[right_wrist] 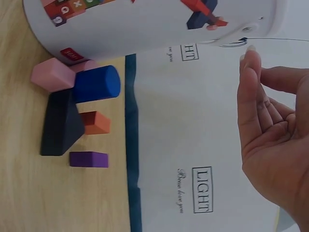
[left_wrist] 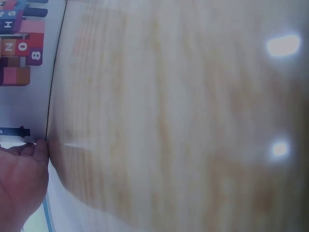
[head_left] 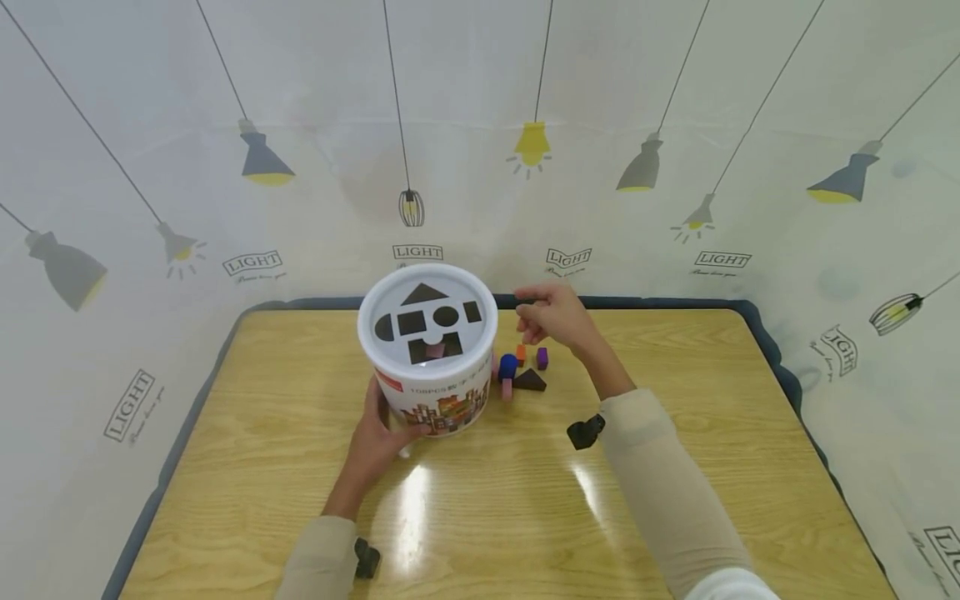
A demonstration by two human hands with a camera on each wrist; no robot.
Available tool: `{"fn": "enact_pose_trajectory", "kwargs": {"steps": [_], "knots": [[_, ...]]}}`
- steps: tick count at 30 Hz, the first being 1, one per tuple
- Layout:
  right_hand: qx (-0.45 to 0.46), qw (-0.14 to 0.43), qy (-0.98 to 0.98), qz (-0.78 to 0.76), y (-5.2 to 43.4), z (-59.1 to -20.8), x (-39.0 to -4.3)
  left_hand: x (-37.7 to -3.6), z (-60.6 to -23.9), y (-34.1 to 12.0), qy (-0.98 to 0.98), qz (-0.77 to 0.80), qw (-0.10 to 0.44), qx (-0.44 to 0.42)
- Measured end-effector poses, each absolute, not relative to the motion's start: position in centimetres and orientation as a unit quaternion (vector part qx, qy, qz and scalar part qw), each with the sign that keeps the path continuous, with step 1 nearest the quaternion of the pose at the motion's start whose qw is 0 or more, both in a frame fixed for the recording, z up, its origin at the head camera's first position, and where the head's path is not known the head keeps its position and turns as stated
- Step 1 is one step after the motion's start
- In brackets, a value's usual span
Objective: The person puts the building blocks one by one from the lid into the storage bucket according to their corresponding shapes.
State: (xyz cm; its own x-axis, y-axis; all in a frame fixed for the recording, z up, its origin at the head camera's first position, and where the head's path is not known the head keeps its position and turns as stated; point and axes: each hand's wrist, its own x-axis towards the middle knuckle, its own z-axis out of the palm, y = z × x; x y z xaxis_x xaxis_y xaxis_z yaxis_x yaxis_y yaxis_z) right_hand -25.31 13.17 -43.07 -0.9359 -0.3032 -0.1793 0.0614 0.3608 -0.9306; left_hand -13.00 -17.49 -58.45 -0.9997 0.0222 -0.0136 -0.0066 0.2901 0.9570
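Note:
A white bucket (head_left: 442,408) with printed toy blocks stands upright on the table. Its white lid (head_left: 397,357) has several cut-out holes, and a pink block (head_left: 435,351) shows within the front one. My left hand (head_left: 377,433) holds the bucket low on its left, thumb across the front. Raised to the right of the lid, my right hand (head_left: 553,317) has loosely bent fingers with nothing between them. Below it, beside the bucket, lie a blue cylinder (right_wrist: 98,83), a black triangular block (right_wrist: 60,125), an orange block (right_wrist: 99,123), a purple block (right_wrist: 89,159) and pink blocks (right_wrist: 52,75).
The wooden table (head_left: 675,483) reaches out on both sides of the bucket. Dark blue edging (head_left: 630,302) runs along its rim. Close behind rises a pale wall covering (head_left: 480,192) printed with hanging lamps.

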Motion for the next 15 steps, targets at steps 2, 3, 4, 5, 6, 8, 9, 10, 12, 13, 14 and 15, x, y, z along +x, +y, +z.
{"fn": "enact_pose_trajectory", "kwargs": {"steps": [2, 3, 4, 5, 6, 8, 9, 10, 12, 13, 14, 15], "knots": [[-0.067, 0.167, 0.808, -0.56, 13.3, -43.6, -25.3, -13.0, -58.4, -17.5, 0.804, 0.595, 0.012, 0.006], [-0.063, 0.168, 0.809, -0.559, 13.4, -43.9, -25.3, -12.9, -57.9, -17.4, 0.804, 0.595, 0.014, 0.008], [-0.058, 0.169, 0.811, -0.557, 13.4, -44.1, -25.2, -12.8, -57.5, -17.3, 0.803, 0.595, 0.017, 0.008], [-0.052, 0.171, 0.813, -0.554, 13.5, -44.3, -25.2, -12.8, -57.5, -17.3, 0.803, 0.595, 0.016, 0.009], [-0.045, 0.172, 0.816, -0.55, 13.5, -44.5, -25.2, -12.7, -57.1, -17.2, 0.802, 0.597, 0.018, 0.008], [-0.033, 0.174, 0.82, -0.544, 13.6, -45.1, -25.1, -12.7, -57.2, -17.3, 0.801, 0.598, 0.018, 0.009], [-0.028, 0.174, 0.822, -0.541, 13.7, -45.4, -25.1, -12.7, -57.2, -17.3, 0.804, 0.595, 0.017, 0.01], [-0.023, 0.174, 0.824, -0.539, 13.8, -45.8, -25.1, -12.8, -57.6, -17.3, 0.805, 0.593, 0.015, 0.008], [-0.013, 0.176, 0.822, -0.541, 14.0, -46.6, -25.2, -13.0, -58.1, -17.4, 0.808, 0.589, 0.014, 0.011], [-0.01, 0.178, 0.82, -0.544, 14.0, -47.0, -25.2, -13.1, -58.5, -17.5, 0.809, 0.587, 0.011, 0.009], [-0.007, 0.179, 0.819, -0.545, 14.1, -47.5, -25.2, -13.1, -58.5, -17.5, 0.811, 0.585, 0.009, 0.009], [-0.005, 0.18, 0.819, -0.545, 14.1, -47.8, -25.1, -13.1, -58.5, -17.5, 0.811, 0.584, 0.01, 0.006]]}}
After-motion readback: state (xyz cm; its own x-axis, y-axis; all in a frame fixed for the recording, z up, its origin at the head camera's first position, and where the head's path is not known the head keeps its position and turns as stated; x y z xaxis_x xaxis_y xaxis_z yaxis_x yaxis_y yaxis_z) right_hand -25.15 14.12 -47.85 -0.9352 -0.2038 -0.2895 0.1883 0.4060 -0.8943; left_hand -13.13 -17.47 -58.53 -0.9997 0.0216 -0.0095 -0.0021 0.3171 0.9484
